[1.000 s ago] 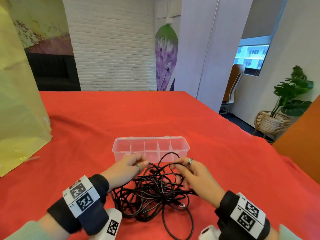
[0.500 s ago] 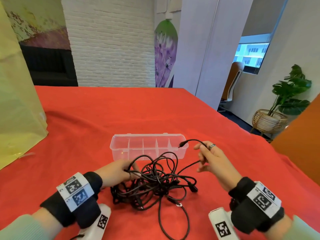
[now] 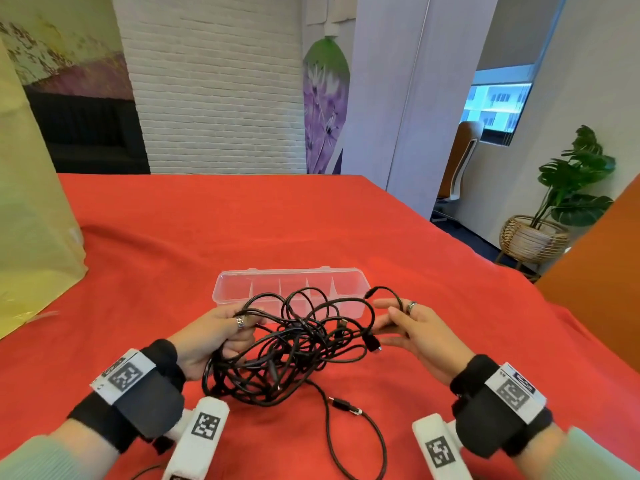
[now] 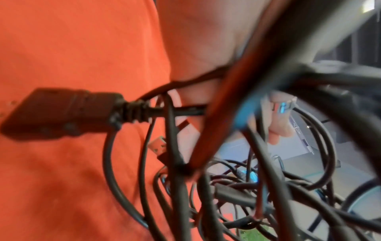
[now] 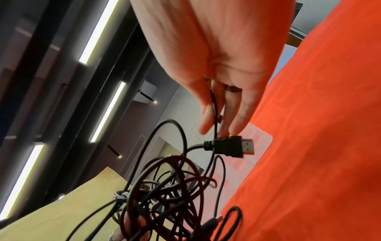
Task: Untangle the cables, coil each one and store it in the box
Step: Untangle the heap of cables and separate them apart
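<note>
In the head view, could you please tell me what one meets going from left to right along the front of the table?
Left hand → cable tangle → right hand.

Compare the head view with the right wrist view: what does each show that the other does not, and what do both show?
Only the head view shows the potted plant, the wrist bands, and a loose connector end lying on the red cloth nearer the person.

Only the right wrist view shows the ceiling light strips and the metal face of an HDMI-type plug.

Both show the right hand with straight fingers and a thin cable between them, the tangle of black cables, the clear divided box and the cloth.
</note>
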